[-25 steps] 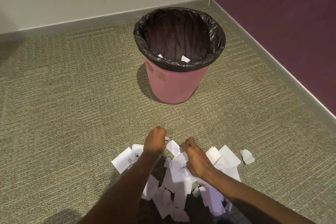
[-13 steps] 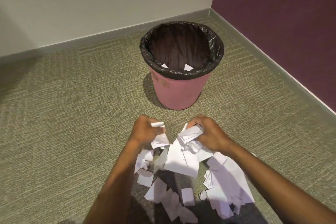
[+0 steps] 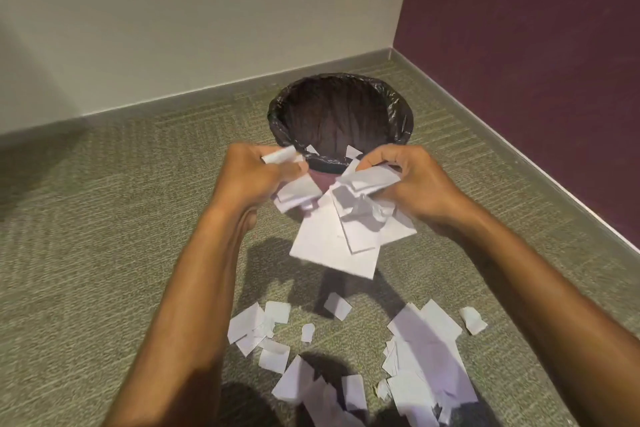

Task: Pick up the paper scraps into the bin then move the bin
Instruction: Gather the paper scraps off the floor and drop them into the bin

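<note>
bin mouth: wide open, only its near rim behind the hands | carpet left of bin: bare, easy way in | right: purple wall close by | near floor: paper scraps lie scattered

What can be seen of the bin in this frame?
The bin is a round pink container, apparently plastic, standing upright on the carpet near the room's corner. A crinkled black liner folds over its rim. Two small white scraps lie inside. Both hands and their paper hide most of its pink wall; neither appears to touch it.
</note>
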Motion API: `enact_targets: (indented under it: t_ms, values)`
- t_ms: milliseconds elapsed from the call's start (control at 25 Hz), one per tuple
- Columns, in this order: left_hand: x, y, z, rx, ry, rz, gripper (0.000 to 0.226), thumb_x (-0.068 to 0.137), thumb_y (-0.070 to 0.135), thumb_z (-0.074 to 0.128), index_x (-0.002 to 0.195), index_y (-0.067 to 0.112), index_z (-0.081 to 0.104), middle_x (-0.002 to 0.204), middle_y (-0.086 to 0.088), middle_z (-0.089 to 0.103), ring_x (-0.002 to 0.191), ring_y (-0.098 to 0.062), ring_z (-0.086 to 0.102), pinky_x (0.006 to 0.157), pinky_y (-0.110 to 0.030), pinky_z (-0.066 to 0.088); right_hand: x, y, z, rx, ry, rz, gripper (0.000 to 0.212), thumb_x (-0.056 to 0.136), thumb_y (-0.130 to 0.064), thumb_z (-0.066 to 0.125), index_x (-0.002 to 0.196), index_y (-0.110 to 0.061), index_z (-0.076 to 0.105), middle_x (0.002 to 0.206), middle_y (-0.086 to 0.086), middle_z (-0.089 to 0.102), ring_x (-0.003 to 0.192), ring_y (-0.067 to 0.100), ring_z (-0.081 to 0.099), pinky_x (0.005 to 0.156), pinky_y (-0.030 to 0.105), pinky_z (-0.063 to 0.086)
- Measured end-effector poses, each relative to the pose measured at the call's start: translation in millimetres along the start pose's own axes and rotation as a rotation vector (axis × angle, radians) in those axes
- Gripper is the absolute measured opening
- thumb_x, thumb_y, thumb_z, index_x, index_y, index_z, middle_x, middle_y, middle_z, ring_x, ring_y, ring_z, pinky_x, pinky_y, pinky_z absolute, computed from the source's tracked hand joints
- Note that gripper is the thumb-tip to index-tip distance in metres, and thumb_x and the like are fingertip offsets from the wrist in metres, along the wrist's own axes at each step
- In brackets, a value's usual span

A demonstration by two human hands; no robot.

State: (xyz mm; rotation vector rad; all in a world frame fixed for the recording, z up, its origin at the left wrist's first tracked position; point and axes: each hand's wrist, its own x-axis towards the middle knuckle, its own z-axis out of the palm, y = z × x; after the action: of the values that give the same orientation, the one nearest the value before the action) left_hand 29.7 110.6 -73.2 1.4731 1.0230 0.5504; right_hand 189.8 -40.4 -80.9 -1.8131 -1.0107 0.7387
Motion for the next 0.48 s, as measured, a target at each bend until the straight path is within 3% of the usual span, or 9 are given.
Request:
enact_targets:
  t_ms: [120, 240, 320, 400, 480]
  values:
    - [23.6, 29.3, 9.0, -0.065, 0.09, 0.047, 0.023, 0.07, 0.004, 0.082, 0.085, 0.01, 0.066, 0.09, -0.01, 0.072, 0.077, -0.023, 0.072, 0.066, -0.034, 0.06, 25.0, -7.7, -15.1, 0.017, 0.062, 0.007, 0.031, 0.073, 0.013, 0.071, 0.092, -0.01, 0.073, 0.091, 0.005, 0.072, 0.073, 0.016, 0.068, 0.056, 0.028, 0.055]
    - [61.3, 51.2, 28.5, -0.037, 0.145, 0.061, 0.038, 0.069, 0.006, 0.084, 0.102, 0.005, 0.064, 0.097, -0.01, 0.069, 0.08, -0.02, 0.069, 0.062, -0.026, 0.056, 60.0, -7.6, -23.4, 0.05, 0.15, 0.063, 0.025, 0.072, 0.011, 0.07, 0.085, -0.011, 0.073, 0.083, 0.012, 0.073, 0.067, 0.023, 0.067, 0.058, 0.035, 0.053]
    - [88.3, 54.7, 39.8, 0.024, 0.16, 0.032, 0.048, 0.068, 0.008, 0.085, 0.109, 0.002, 0.06, 0.102, -0.01, 0.067, 0.085, -0.022, 0.069, 0.067, -0.027, 0.058, 83.1, -5.5, -26.4, 0.049, 0.219, 0.117, 0.018, 0.076, 0.005, 0.071, 0.078, -0.013, 0.071, 0.074, 0.01, 0.07, 0.06, 0.019, 0.063, 0.053, 0.029, 0.049]
    - [108.6, 51.0, 48.3, 0.072, 0.149, -0.024, 0.038, 0.07, 0.008, 0.083, 0.097, 0.002, 0.056, 0.106, -0.014, 0.068, 0.088, -0.025, 0.069, 0.075, -0.033, 0.06, 105.0, -1.8, -29.2, 0.015, 0.304, 0.168, 0.014, 0.08, 0.001, 0.072, 0.075, -0.011, 0.07, 0.068, 0.006, 0.066, 0.057, 0.015, 0.058, 0.048, 0.023, 0.044]
    - [118.6, 46.4, 57.4, 0.026, 0.083, -0.083, 0.024, 0.079, 0.005, 0.076, 0.08, 0.003, 0.052, 0.101, -0.013, 0.066, 0.085, -0.024, 0.067, 0.074, -0.04, 0.061, 124.7, 5.2, -32.2, -0.055, 0.395, 0.228, 0.006, 0.081, 0.0, 0.07, 0.079, -0.006, 0.072, 0.068, 0.005, 0.063, 0.061, 0.015, 0.058, 0.044, 0.022, 0.041]
